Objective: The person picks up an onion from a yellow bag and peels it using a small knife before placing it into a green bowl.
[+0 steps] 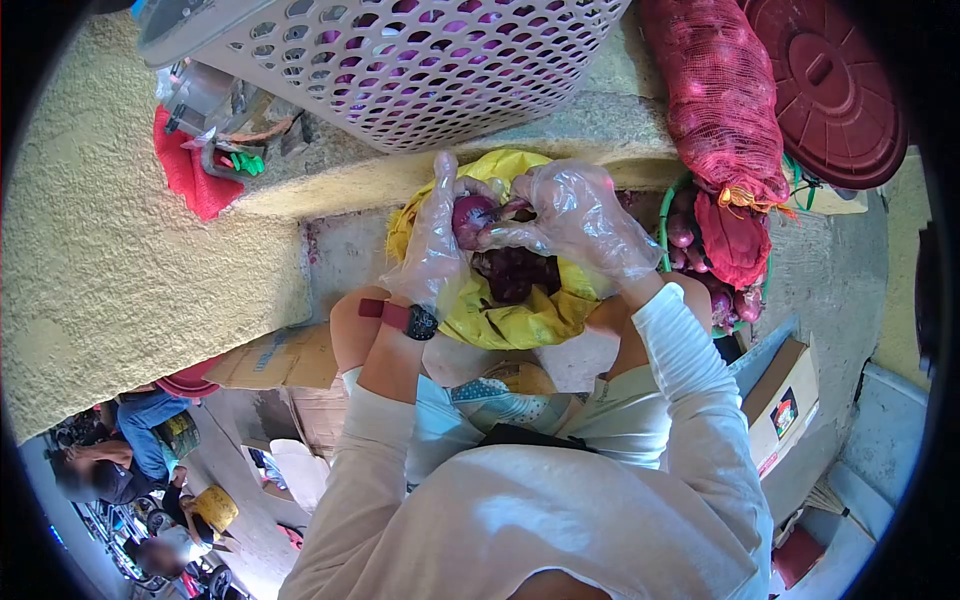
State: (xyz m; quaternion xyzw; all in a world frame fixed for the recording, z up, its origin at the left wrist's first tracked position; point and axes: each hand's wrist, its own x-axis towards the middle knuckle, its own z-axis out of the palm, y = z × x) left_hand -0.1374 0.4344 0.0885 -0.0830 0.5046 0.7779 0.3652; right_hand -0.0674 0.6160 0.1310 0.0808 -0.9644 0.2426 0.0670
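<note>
A purple-red onion [473, 221] sits in the fingers of my left hand [434, 245], which wears a clear plastic glove. My right hand [590, 215], gloved the same way, closes its fingers on the dry neck of that onion from the other side. Right below both hands is a yellow sack [495, 325] with its mouth spread wide between my knees. Dark red onions [515, 277] lie inside it, partly in shadow.
A pale perforated basket [400, 125] of onions stands on the ledge ahead. To the right are a red mesh sack [725, 110] of onions, a dark red lid [825, 75] and a green-rimmed basket [664, 225]. Cardboard [275, 360] lies left; people sit further off.
</note>
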